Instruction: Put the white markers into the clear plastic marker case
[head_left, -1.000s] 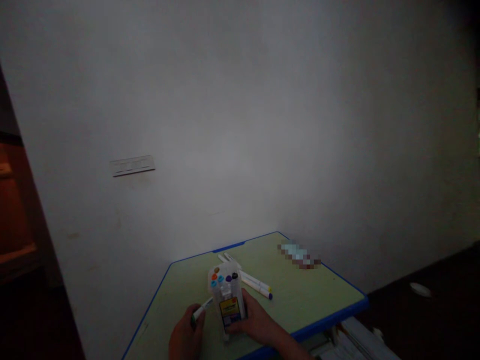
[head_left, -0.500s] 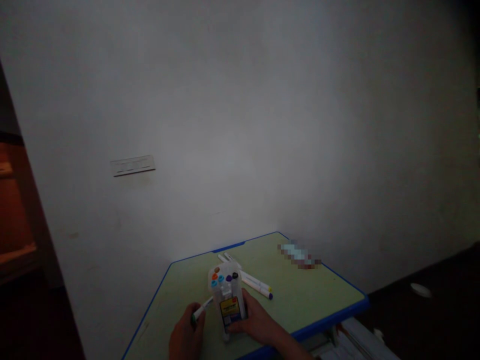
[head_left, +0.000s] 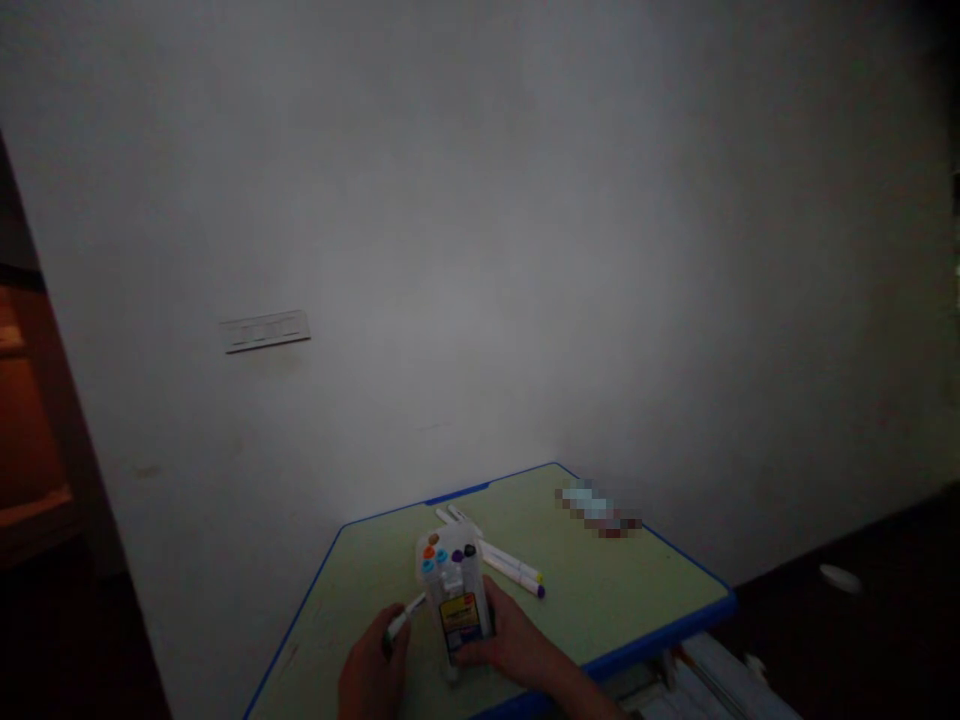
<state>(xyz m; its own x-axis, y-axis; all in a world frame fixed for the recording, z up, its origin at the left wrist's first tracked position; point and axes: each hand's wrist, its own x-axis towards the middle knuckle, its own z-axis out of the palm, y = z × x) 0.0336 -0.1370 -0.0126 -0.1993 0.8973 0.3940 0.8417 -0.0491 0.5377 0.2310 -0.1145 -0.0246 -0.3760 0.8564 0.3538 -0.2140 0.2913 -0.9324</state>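
My right hand (head_left: 504, 640) is closed round the lower right side of a clear plastic marker case (head_left: 452, 590) with a yellow and dark label. Several markers stand in the case, their orange, blue, purple, black and brown cap ends showing at the top. In my left hand (head_left: 375, 660) is a white marker (head_left: 405, 618) with a dark green end, pinched between the fingers. Its far tip points at the left side of the case; whether they touch I cannot tell. Behind the case, white markers with yellow and purple ends (head_left: 514, 570) lie on the table.
The light green table (head_left: 337, 590) has a blue edge and stands against a pale wall (head_left: 480, 250). A blurred-out object (head_left: 598, 508) lies near its right edge. A wall plate (head_left: 266, 331) is at left. Items sit below the tabletop (head_left: 705, 680) at lower right.
Almost nothing differs. Both hands keep their holds on the marker and the case, with only a very slight shift of the left hand.
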